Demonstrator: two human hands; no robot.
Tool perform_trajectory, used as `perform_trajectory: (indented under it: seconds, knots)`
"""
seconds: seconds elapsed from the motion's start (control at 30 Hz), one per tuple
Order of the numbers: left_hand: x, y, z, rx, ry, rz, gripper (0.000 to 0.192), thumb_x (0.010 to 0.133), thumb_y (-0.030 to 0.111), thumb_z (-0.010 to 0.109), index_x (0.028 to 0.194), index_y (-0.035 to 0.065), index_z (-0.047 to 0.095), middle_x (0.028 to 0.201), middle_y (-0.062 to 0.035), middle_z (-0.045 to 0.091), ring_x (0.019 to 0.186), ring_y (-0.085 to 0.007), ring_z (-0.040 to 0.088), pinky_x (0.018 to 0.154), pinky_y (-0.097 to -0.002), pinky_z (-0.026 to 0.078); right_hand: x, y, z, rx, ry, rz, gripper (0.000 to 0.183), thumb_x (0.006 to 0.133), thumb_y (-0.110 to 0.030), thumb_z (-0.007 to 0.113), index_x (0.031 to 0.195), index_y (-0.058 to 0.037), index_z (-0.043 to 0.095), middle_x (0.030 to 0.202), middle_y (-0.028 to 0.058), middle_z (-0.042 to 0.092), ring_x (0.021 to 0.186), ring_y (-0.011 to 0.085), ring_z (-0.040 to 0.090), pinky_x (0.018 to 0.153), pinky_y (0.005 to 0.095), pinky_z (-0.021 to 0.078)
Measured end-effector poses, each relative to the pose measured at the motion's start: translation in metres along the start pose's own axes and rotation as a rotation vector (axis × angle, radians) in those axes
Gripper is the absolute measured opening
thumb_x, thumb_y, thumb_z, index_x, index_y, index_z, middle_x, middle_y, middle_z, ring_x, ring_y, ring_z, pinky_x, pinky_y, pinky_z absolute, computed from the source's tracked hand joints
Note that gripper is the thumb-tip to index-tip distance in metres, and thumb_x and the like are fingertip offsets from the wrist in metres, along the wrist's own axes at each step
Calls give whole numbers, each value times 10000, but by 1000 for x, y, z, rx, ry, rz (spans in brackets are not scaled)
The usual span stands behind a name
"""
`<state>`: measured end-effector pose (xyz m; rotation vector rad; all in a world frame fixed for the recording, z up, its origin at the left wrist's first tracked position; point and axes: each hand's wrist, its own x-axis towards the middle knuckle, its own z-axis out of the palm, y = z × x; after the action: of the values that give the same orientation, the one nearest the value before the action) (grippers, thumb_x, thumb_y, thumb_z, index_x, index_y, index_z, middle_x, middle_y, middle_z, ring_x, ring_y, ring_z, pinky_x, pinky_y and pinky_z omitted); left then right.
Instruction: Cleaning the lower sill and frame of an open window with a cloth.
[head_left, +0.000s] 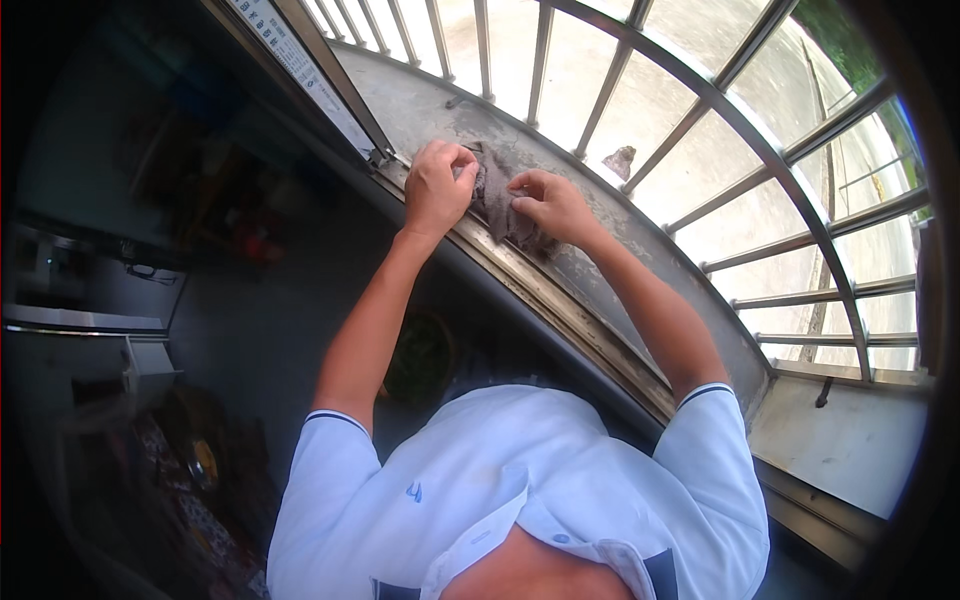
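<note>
A crumpled grey-brown cloth (495, 199) lies over the inner edge of a concrete window sill, beside the metal window track (555, 300). My left hand (439, 184) pinches the cloth's left side between thumb and curled fingers, close to the corner of the window sash. On the other side my right hand (553, 204) has thumb and forefinger closed on a fold of it. The cloth's lower end hangs loosely towards the track, and part of it is hidden behind my fingers.
Metal security bars (615, 97) curve around the sill's (637, 225) outer edge. A window sash (330, 75) bearing a printed label stands at upper left. Outside on the pale ground lies a small brownish thing (619, 161). The room at left is dark, with a white drawer-like piece (150, 364).
</note>
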<state>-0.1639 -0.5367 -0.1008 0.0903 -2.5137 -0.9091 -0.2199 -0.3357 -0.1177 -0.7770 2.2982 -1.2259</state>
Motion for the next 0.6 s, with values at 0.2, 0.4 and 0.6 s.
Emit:
perform_trajectory:
  seconds: [0.2, 0.4, 0.6]
  knots:
    - [-9, 6, 0, -295, -247, 28, 515, 788, 64, 722, 1280, 35, 570, 1073, -113, 674, 1061, -233, 620, 942, -328, 472, 7, -22, -22, 1472, -82, 124, 304, 962, -42, 478, 1264, -14, 492, 1050, 100, 632, 914, 187, 656, 830, 340, 571]
    - [-4, 10, -5, -369, -538, -46, 516, 783, 135, 774, 1264, 59, 602, 913, -55, 705, 838, -142, 645, 810, -270, 496, 2, -9, -28, 1722, -66, 56, 378, 1017, -91, 390, 1383, -7, 435, 1086, 125, 627, 983, 223, 649, 893, 377, 567]
    - [-11, 27, 16, -596, -352, 131, 335, 768, 231, 789, 1017, 19, 719, 858, -150, 700, 842, -248, 678, 801, -330, 514, -15, -22, -39, 1696, -102, 106, 395, 1012, -180, 456, 1376, -28, 466, 1153, 120, 617, 1033, 219, 639, 930, 386, 548]
